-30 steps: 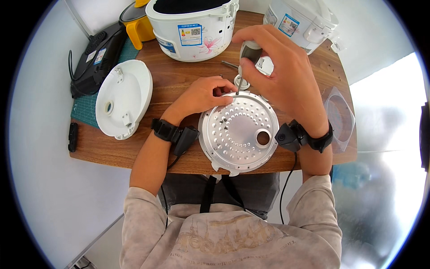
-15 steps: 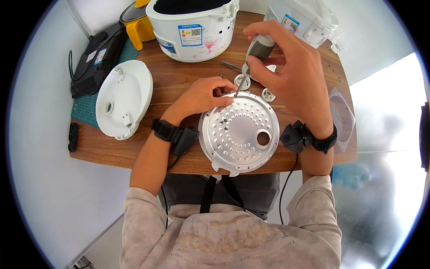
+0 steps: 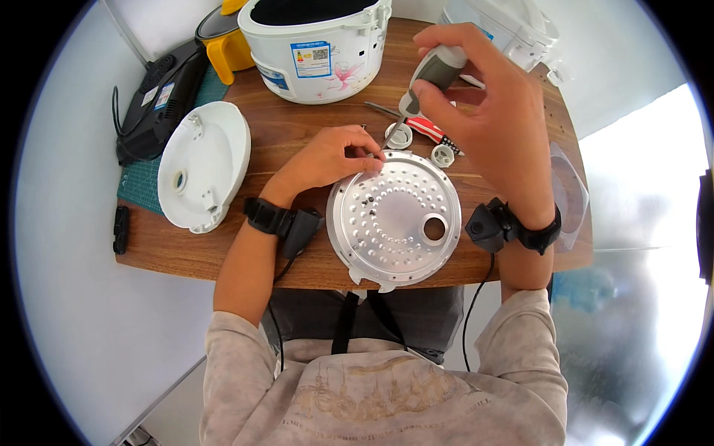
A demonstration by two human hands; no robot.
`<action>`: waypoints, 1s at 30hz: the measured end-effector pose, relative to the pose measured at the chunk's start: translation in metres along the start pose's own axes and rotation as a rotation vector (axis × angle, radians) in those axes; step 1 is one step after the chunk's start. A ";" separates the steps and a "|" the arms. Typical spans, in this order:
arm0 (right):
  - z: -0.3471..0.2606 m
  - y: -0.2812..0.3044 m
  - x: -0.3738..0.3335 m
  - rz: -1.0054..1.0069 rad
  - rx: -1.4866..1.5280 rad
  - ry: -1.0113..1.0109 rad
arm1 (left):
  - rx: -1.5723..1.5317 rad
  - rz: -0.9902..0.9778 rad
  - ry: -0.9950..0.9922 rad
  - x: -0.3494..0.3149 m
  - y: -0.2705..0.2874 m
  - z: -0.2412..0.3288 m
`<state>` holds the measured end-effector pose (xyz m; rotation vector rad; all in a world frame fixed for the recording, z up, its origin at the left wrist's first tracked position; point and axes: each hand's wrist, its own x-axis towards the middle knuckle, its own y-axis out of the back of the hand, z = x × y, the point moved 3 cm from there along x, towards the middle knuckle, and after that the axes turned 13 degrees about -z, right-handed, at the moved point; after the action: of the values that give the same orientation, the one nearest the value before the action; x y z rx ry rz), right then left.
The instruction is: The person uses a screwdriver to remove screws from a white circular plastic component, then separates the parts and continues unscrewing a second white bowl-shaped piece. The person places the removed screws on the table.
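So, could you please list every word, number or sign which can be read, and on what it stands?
White pot: blue-framed label and blue panel; print too small to read.
Second white pot: label mostly hidden, unreadable.
Black device: pale stickers, print too small.
Green mat: small pale mark, unreadable.
Shirt: curved lettering, upside down, too faint to quote.

the right hand [image 3: 491,111] has moved farther right and away, tipping the screwdriver [image 3: 439,69] from nearly upright to a clear slant, its tip now beside the left hand's [image 3: 325,162] fingertips. a red-handled tool [image 3: 424,128] and small white cap [image 3: 442,155] have come into sight.
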<state>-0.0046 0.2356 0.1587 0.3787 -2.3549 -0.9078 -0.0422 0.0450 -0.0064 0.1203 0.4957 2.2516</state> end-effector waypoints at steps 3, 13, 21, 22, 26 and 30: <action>-0.006 0.007 -0.004 0.079 -0.024 0.004 | 0.095 0.010 -0.019 -0.004 0.001 0.006; -0.013 0.037 -0.018 0.161 0.019 0.036 | 0.451 0.062 0.080 -0.040 -0.024 0.051; -0.016 0.057 -0.024 0.146 0.050 0.100 | 0.496 0.097 0.150 -0.058 -0.041 0.065; -0.017 0.056 -0.024 0.146 0.108 0.079 | 0.507 0.080 0.151 -0.059 -0.042 0.063; -0.021 0.058 -0.026 0.161 0.151 0.077 | 0.527 0.078 0.158 -0.064 -0.042 0.066; -0.041 0.062 -0.033 0.223 0.013 0.124 | 0.429 0.195 0.304 -0.077 -0.042 0.058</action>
<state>0.0434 0.2739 0.2121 0.1677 -2.2365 -0.7426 0.0534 0.0310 0.0367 0.0447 1.1721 2.3294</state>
